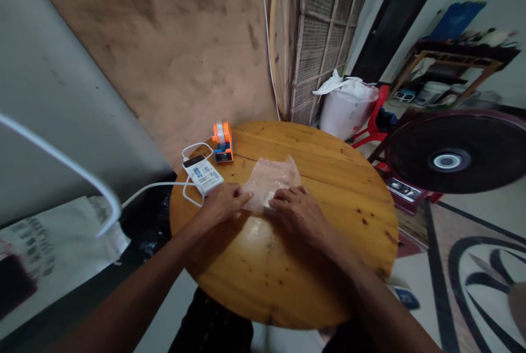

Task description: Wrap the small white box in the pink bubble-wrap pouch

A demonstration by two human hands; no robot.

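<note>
A sheet of pinkish, see-through bubble wrap [273, 175] lies on the round wooden table [329, 227] in front of me. My left hand [225, 201] is at the wrap's left edge, thumb pointing inward and fingers closed on that edge. From the right, my right hand [298, 208] bends its fingers over a small white object [269, 198] at the near side of the wrap. Those fingers cover much of this object, so its kind cannot be made out.
Left on the table lies a phone [194, 161] on a white printed box [207, 177], with a white cable looping around. Behind stands an orange tape dispenser [223, 142]. A white sack [347, 103], a red chair [376, 117] and a dark round tabletop [485, 150] are to the right.
</note>
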